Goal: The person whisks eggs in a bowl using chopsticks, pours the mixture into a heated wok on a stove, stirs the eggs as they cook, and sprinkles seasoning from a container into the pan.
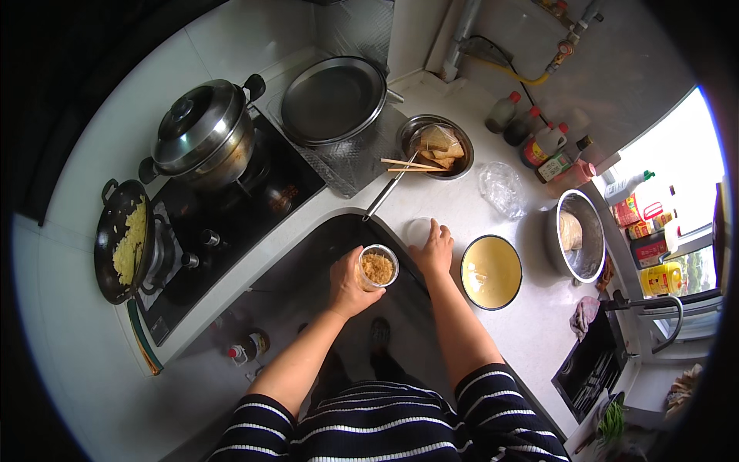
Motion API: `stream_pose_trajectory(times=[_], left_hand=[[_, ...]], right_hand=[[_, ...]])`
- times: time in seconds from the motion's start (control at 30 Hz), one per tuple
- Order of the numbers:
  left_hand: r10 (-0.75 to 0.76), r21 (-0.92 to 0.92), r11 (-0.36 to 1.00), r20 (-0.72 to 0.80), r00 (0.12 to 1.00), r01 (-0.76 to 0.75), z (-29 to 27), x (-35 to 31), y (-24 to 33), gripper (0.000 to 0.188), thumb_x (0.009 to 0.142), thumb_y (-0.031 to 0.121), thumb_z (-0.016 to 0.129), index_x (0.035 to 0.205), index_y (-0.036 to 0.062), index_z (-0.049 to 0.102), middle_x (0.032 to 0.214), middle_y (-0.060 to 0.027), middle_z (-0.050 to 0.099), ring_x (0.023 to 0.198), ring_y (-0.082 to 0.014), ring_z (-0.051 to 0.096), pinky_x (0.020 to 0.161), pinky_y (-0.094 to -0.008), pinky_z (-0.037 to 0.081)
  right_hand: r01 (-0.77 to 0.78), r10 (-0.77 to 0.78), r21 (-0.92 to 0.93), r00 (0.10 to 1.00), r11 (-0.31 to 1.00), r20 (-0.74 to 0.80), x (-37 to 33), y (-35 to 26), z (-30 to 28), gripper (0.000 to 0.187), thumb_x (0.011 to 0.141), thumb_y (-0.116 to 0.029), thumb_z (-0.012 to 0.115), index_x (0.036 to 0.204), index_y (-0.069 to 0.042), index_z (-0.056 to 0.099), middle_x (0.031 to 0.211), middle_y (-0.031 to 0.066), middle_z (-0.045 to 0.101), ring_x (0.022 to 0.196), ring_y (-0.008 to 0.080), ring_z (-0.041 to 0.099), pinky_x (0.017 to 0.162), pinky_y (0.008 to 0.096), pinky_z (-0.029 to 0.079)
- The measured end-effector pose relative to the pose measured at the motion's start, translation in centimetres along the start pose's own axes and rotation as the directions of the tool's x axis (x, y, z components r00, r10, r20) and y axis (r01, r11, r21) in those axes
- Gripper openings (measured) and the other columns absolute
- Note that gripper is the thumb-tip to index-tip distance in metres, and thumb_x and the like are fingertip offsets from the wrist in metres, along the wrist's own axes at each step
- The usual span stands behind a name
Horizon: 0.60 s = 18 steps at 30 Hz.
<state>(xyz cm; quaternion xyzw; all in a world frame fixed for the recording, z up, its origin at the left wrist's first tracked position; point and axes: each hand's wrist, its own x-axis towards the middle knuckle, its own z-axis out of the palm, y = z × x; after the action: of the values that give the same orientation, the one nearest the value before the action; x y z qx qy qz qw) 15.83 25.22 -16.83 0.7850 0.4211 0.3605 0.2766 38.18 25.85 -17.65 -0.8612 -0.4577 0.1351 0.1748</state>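
In my left hand (352, 285) is a clear jar (378, 267) without a cover, filled with small brownish-orange flakes. I hold it upright in front of the counter's edge, fingers wrapped round its side. My right hand (436, 252) is at the counter's edge, thumb and fingers closed on a small round translucent white lid (419, 230). Just right of that hand stands an enamel bowl (491, 272), cream inside with a dark rim. Beyond it lies a crumpled clear plastic bag (502, 189).
A steel bowl (467, 166) holds brown pieces, with chopsticks (419, 166) and a long handle across it. At left, the stove bears a lidded steel pot (202, 135) and a wok (108, 269) with yellow food. Several bottles (502, 112) line the wall; another steel bowl (564, 262) stands right.
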Motion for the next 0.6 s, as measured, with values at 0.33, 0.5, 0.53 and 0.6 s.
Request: stream_pose_trajectory(times=[0.33, 0.5, 0.53, 0.6], left_hand=[[-0.143, 0.023, 0.990, 0.080, 0.986, 0.142, -4.8, -0.6, 2.3, 0.101, 0.048, 0.025, 0.090, 0.134, 0.0078, 0.040, 0.124, -0.0149, 0.058, 0.113, -0.0331, 0.057, 0.093, -0.0476, 0.045], [-0.218, 0.102, 0.975, 0.243, 0.945, 0.199, -7.7, -1.3, 4.3, 0.098, 0.048, 0.033, 0.088, 0.133, 0.0157, 0.043, 0.127, -0.0089, 0.057, 0.117, -0.0321, 0.054, 0.094, -0.0511, 0.037], [-0.218, 0.105, 0.975, 0.248, 0.944, 0.197, -8.1, -1.4, 4.6, 0.097, 0.048, 0.033, 0.088, 0.133, 0.0159, 0.043, 0.126, -0.0093, 0.057, 0.117, -0.0322, 0.054, 0.094, -0.0510, 0.037], [-0.222, 0.113, 0.973, 0.253, 0.942, 0.199, -9.1, -1.7, 4.9, 0.096, 0.049, 0.034, 0.087, 0.133, 0.0162, 0.043, 0.125, -0.0100, 0.058, 0.115, -0.0324, 0.054, 0.094, -0.0506, 0.036]], right_hand=[[-0.150, -0.406, 0.845, 0.825, 0.513, 0.393, -6.0, -3.9, -6.1, 0.110, 0.061, -0.026, 0.090, 0.150, -0.010, 0.028, 0.121, 0.0138, 0.048, 0.109, 0.0255, 0.052, 0.093, 0.0391, 0.047], [0.333, -0.702, 0.708, 0.637, 0.623, 0.319, -7.8, -6.1, -8.5, 0.108, 0.064, -0.024, 0.088, 0.151, -0.014, 0.025, 0.129, 0.0141, 0.045, 0.118, 0.0279, 0.047, 0.099, 0.0406, 0.042], [0.397, -0.741, 0.692, 0.600, 0.603, 0.302, -8.0, -6.4, -8.6, 0.108, 0.063, -0.026, 0.088, 0.151, -0.014, 0.026, 0.130, 0.0155, 0.045, 0.118, 0.0292, 0.048, 0.099, 0.0409, 0.043], [0.403, -0.749, 0.683, 0.574, 0.609, 0.330, -8.3, -6.9, -9.1, 0.108, 0.063, -0.029, 0.087, 0.151, -0.013, 0.026, 0.129, 0.0167, 0.046, 0.117, 0.0301, 0.048, 0.100, 0.0407, 0.043]])
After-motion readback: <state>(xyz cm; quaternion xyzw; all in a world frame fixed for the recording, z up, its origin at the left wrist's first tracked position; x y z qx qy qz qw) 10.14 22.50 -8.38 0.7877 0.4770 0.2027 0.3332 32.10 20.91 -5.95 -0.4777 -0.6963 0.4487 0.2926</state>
